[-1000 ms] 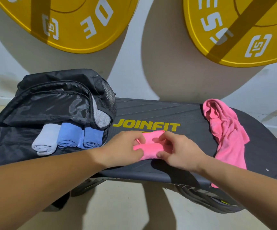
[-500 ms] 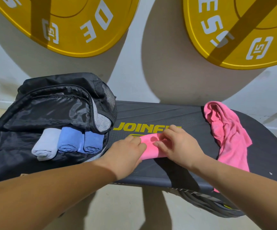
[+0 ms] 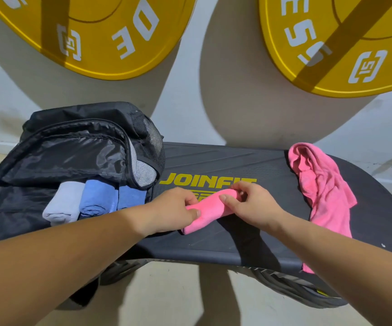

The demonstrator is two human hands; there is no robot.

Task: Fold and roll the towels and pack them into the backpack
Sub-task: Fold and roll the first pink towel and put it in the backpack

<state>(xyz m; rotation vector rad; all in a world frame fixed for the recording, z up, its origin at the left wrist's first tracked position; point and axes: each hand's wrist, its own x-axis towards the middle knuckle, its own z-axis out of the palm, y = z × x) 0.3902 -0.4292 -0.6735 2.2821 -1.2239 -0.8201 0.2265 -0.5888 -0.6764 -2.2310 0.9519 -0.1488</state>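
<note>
Left hand (image 3: 174, 209), right hand (image 3: 249, 205) pinch pink towel roll (image 3: 210, 211) just right of backpack (image 3: 72, 147). Rolling almost done. Next: carry roll into backpack, beside blue rolls (image 3: 96, 196).

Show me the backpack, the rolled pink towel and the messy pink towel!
backpack (image 3: 72, 156), head view, shiny black flap.
rolled pink towel (image 3: 210, 209), head view, middle of the roll.
messy pink towel (image 3: 319, 184), head view, crumpled middle.

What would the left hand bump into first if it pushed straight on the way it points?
The left hand pinches the rolled pink towel; pushing on, it would probably meet the right hand next.
</note>
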